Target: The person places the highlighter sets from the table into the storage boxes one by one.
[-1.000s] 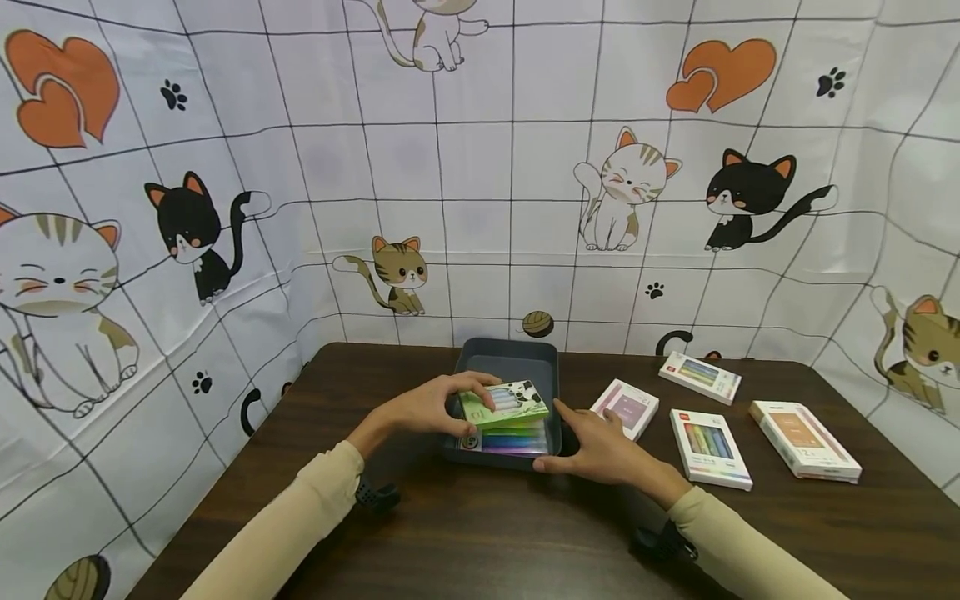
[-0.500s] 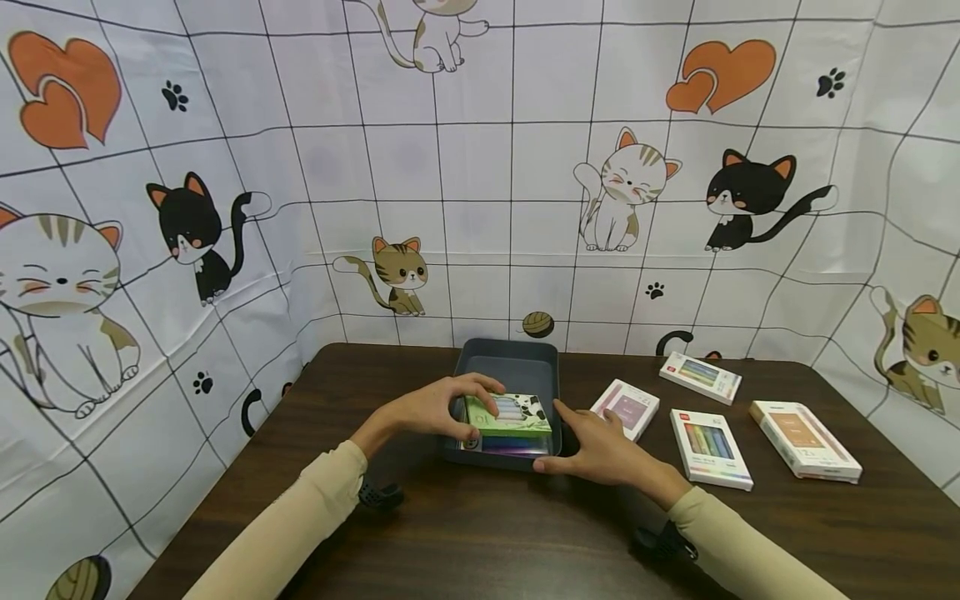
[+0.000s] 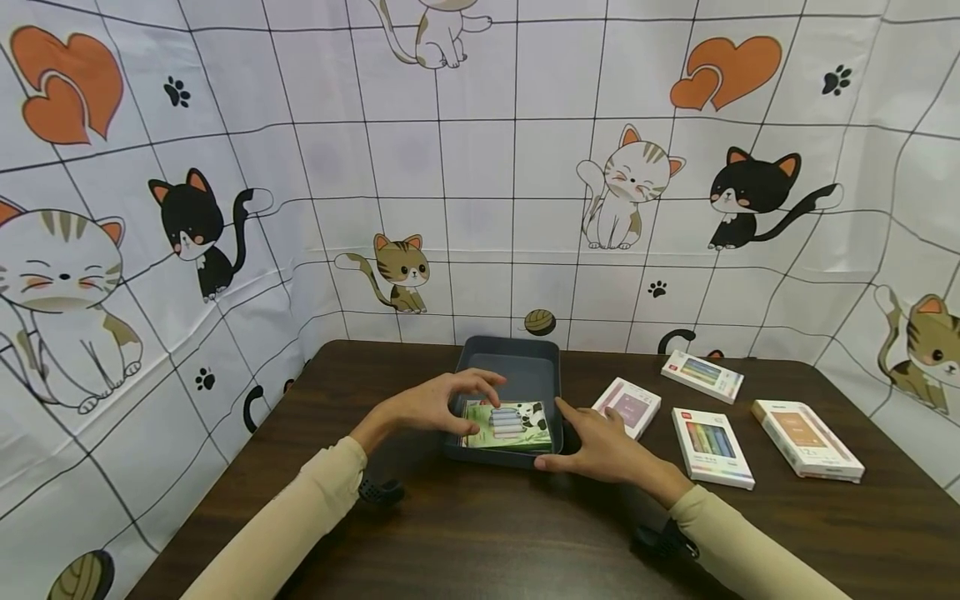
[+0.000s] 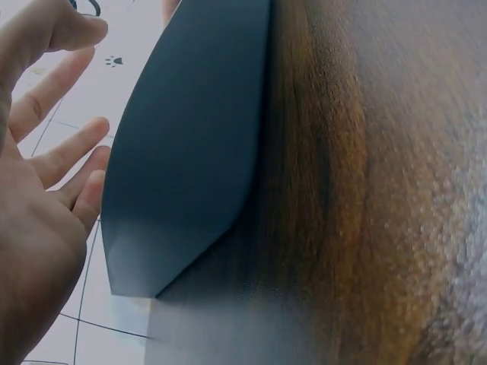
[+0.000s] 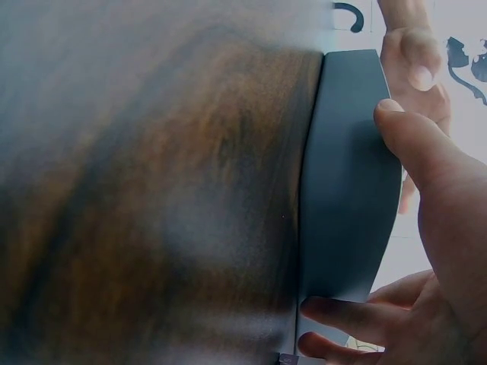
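Observation:
A dark grey plastic tray stands on the table. In its near half a green flat box with pictured pale sticks and a black-and-white pattern lies flat, covering the packs beneath it. Just above this box hovers my left hand, fingers parted and holding nothing. The left wrist view shows that hand beside the tray's outer wall. My right hand holds the tray's near right corner. In the right wrist view its thumb touches the near wall and its fingertips the side.
Right of the tray lie a purple-fronted white box, two white boxes with rows of coloured sticks, one nearer and one farther, and a thicker orange-fronted box. A cat-printed sheet hangs behind the dark wooden table.
The green box has gone down from a tilted position and now lies flat in the tray. My left fingers have let go of it. The right hand has stayed at the tray's corner.

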The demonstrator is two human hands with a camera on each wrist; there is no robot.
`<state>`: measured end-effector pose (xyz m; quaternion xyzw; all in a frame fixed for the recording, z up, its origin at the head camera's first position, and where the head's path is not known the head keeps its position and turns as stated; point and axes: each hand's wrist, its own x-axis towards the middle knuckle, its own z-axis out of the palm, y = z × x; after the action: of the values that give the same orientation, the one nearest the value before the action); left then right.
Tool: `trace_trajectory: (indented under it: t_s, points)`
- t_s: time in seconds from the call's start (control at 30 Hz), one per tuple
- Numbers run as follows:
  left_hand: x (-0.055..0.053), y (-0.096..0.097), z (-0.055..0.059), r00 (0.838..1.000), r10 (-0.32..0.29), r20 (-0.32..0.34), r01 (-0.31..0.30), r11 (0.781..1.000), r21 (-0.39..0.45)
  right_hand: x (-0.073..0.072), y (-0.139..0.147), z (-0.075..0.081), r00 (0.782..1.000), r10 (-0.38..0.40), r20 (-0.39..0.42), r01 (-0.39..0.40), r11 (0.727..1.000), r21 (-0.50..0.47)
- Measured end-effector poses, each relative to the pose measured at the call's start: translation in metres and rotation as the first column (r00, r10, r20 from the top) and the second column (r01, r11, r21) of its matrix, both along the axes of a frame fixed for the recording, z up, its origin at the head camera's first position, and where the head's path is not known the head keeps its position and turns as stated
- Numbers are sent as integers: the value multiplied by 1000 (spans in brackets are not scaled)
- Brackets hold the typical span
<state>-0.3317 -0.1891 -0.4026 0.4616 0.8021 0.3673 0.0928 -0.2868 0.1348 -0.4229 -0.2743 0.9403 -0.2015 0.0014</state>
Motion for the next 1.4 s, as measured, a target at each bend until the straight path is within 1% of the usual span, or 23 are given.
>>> trace_trajectory:
  t_s: [0.2, 0.33, 0.43, 0.53, 0.63, 0.7, 0.8, 0.9, 1.1, 1.3, 1.4]
  points:
    - [-2, -2, -1, 1000, 3, -1, -3, 1000, 12, 0, -2, 2, 1000, 1, 1, -1, 1000, 1]
    - [-2, -4, -1, 1000, 12, -12, -12, 1000, -1, -1, -3, 3, 1000, 5, -2, -5, 1000, 1]
    - [-2, -9, 0, 999, 39, -3, -39, 999, -13, -1, -4, 3, 1000, 9, -4, -9, 1000, 2]
    - [-4, -17, 0, 997, 82, 5, -82, 997, -15, -1, -4, 3, 1000, 9, -8, -9, 1000, 1]
    - [-4, -27, -1, 991, 130, -10, -130, 991, -17, -1, -4, 2, 1000, 10, -11, -10, 1000, -1]
    - [-2, -34, -1, 987, 158, -17, -158, 987, -15, 0, -3, 2, 1000, 10, -10, -10, 1000, -4]
    - [1, -41, -1, 984, 180, -16, -180, 984, -11, 1, -2, 2, 1000, 9, -11, -9, 1000, -8]
    - [5, -45, -1, 980, 201, -3, -201, 979, -10, 1, -1, 2, 1000, -1, -12, 1, 1000, -9]
    - [11, -52, -1, 969, 247, 6, -246, 969, -25, 1, -2, 2, 1000, 11, 3, -11, 1000, -12]
    - [14, -60, -8, 966, 258, 26, -258, 966, -26, 1, -2, 0, 1000, 1, 6, -1, 1000, -12]
    - [16, -65, -13, 962, 271, 40, -269, 962, -50, 1, -2, 0, 1000, -4, 15, 4, 1000, -9]
